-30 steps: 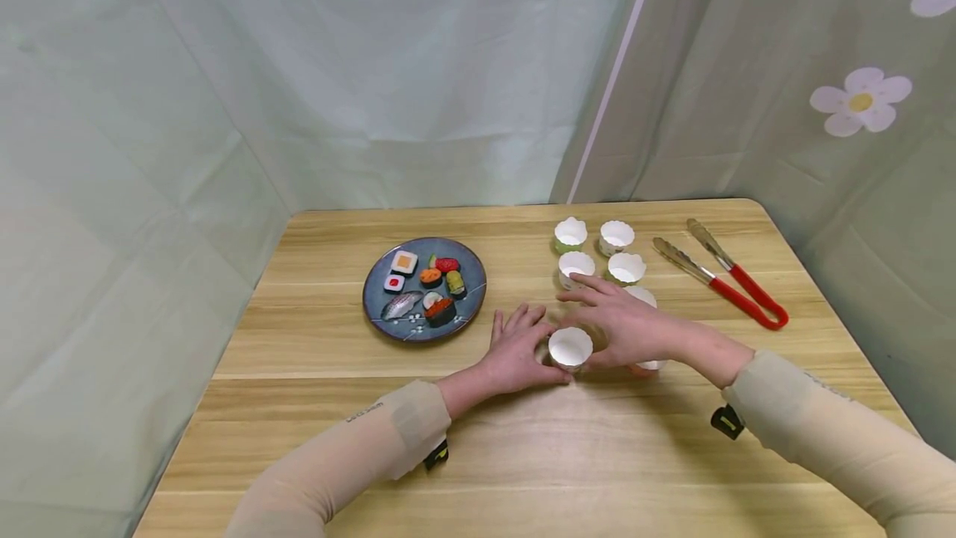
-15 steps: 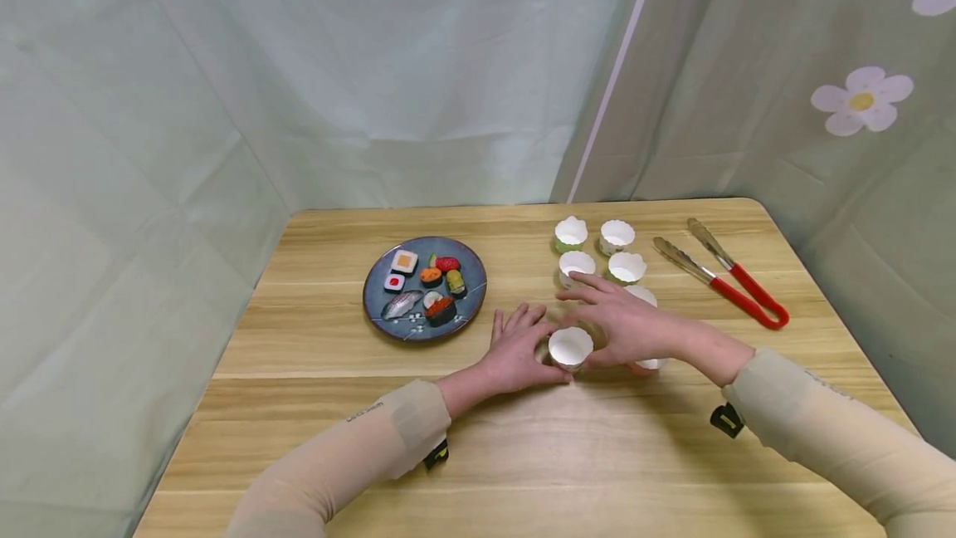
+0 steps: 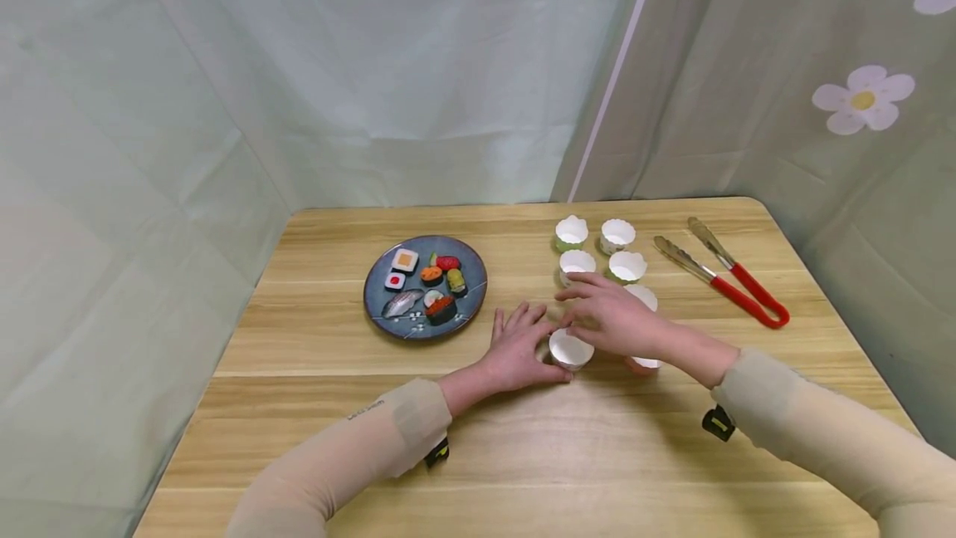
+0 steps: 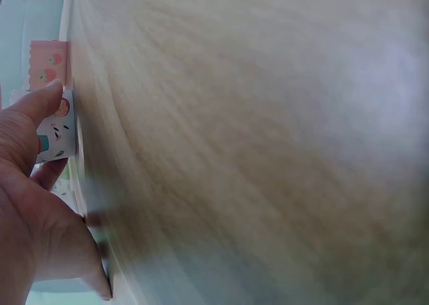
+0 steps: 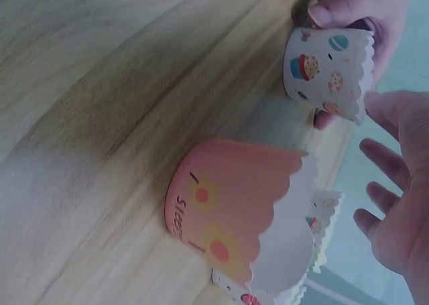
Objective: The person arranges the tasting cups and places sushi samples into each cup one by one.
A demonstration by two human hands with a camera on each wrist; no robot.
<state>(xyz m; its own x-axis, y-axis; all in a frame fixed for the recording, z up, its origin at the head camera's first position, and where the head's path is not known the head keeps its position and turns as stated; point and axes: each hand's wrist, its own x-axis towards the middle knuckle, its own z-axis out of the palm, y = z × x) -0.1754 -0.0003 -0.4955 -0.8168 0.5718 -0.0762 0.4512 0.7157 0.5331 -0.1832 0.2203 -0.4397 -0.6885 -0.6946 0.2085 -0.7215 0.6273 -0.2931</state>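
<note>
My left hand (image 3: 515, 357) curves thumb and forefinger around a small white paper baking cup (image 3: 571, 353) on the table. In the left wrist view, the cup (image 4: 59, 134) stands upright behind the thumb, printed with small coloured pictures. My right hand (image 3: 618, 318) hovers over the far right side of that cup. In the right wrist view, a digit of the right hand (image 5: 405, 177) is at the scalloped rim of the cup (image 5: 328, 70); whether it touches, I cannot tell. A pink baking cup (image 5: 234, 204) stands just right of it, partly under my right hand in the head view.
Further baking cups, such as a green one (image 3: 572, 235) and a white one (image 3: 617, 237), stand behind my hands. Tongs with red handles (image 3: 738, 297) lie at the right. A dark blue plate (image 3: 475, 274) bearing several sushi pieces sits at the left.
My right hand has let go of the white cup's right side and risen slightly up and left over its rim. The left hand and the cup have stayed in place.
</note>
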